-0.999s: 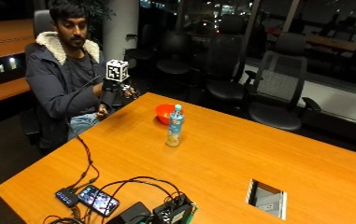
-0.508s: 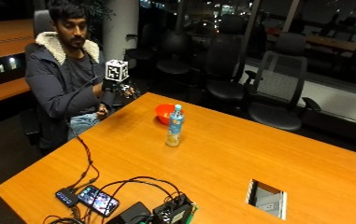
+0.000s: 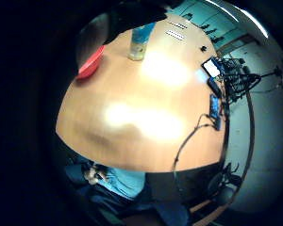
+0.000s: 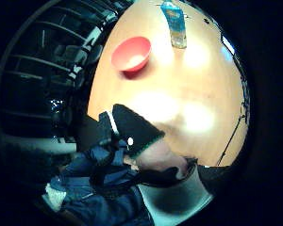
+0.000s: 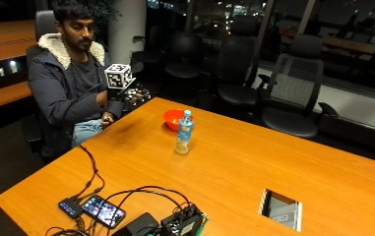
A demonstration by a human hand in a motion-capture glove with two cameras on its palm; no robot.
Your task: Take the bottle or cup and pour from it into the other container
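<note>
- The black-gloved right hand is raised in the air at the table's corner, in front of the seated person's chest; nothing is held in it, and its fingers appear relaxed and slightly spread, though they are small and dark in the outside view.
- The hand is kept well apart from both task things, which stand further in on the table.
- The clear plastic bottle with a blue cap and blue label stands upright on the wood, some pale yellow liquid being visible in its lower part.
- The shallow orange-red bowl sits just beside the bottle, on the side nearer the table's far edge; whether the two touch cannot be told.
- In the thumb-side palm view the bowl and the bottle are seen side by side with a gap of bare wood between them; the bowl's inside looks empty.
- In the little-finger-side palm view the bottle's top is hidden by a dark part of the glove, and only part of the bowl shows.
- The long table of glossy orange-brown wood carries bright lamp reflections — a rectangular cable hatch is set into it.
- At the near end lie a lit smartphone, a small dark hub and black cables — one runs over the edge toward the person.
- Behind the table stand dark office chairs before a window showing night lights.
</note>
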